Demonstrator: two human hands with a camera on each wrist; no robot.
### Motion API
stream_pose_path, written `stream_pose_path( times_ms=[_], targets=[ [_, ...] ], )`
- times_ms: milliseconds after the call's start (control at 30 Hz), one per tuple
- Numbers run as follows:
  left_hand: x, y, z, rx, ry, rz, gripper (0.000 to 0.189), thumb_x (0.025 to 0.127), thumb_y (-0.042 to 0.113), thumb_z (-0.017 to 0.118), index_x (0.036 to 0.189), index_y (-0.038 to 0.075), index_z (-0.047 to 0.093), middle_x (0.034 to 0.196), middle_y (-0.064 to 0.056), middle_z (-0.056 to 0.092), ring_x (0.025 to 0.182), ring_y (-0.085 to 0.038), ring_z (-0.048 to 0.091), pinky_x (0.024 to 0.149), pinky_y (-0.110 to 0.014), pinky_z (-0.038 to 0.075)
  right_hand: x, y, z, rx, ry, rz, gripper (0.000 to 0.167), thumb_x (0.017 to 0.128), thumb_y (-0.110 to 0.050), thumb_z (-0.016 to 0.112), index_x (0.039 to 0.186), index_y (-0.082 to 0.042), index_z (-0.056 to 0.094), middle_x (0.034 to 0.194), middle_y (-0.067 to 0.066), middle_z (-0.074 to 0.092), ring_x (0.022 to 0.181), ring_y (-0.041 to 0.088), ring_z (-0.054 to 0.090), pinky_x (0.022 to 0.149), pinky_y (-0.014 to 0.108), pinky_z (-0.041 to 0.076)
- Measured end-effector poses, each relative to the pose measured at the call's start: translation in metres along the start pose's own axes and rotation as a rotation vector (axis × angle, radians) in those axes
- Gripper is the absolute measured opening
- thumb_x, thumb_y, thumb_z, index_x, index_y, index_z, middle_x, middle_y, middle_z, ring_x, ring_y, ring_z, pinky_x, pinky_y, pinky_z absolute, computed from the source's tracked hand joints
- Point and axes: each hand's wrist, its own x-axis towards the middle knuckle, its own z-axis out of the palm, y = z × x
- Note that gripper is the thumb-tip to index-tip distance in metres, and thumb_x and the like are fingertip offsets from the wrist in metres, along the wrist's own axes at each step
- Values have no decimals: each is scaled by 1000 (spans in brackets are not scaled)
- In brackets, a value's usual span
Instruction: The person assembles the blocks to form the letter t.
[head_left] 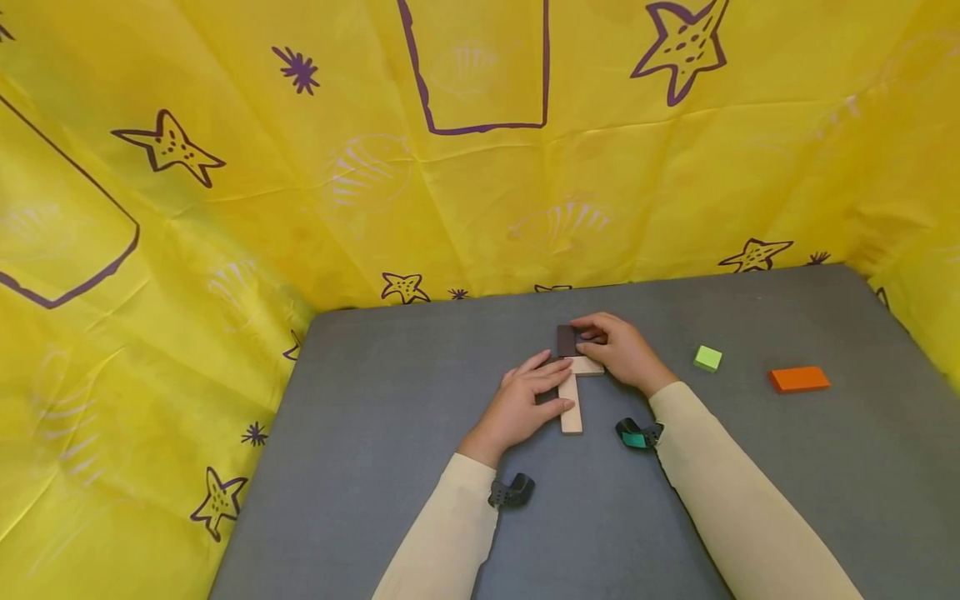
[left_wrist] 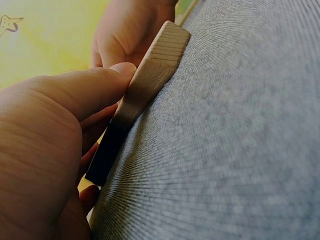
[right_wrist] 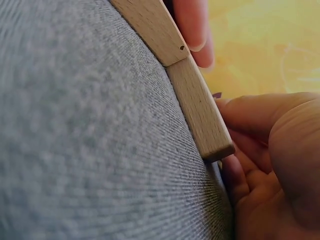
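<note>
A pale wooden block [head_left: 571,408] lies lengthwise on the grey table, its far end against a second pale block [head_left: 587,366] lying crosswise. Beyond them is a dark brown block [head_left: 566,340]. My left hand [head_left: 517,412] reaches in from the left with fairly straight fingers; its index fingertip is at the joint of the pale blocks, and its thumb touches the lengthwise one. My right hand [head_left: 621,354] has its fingers bent at the dark block's right side and pinches a small dark purple block [head_left: 590,337], mostly hidden by the fingers.
A lime green block [head_left: 707,358] and an orange block [head_left: 799,380] lie to the right on the grey table [head_left: 375,417]. A yellow printed cloth [head_left: 480,208] hangs behind the table and along its sides. Dark straps hang at both wrists.
</note>
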Motion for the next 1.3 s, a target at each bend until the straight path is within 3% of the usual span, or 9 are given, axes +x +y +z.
stream_pose_path(
  times_ms=[1300],
  targets=[
    [-2, 5, -3, -20, -5, -18, 58, 105, 30, 79, 158, 16, 60, 162, 11, 53, 161, -10, 23, 127, -56, 20, -2, 1, 2, 24, -21, -17, 41, 107, -10, 72, 147, -4, 67, 143, 18, 64, 127, 38, 61, 108, 60, 47]
  ],
)
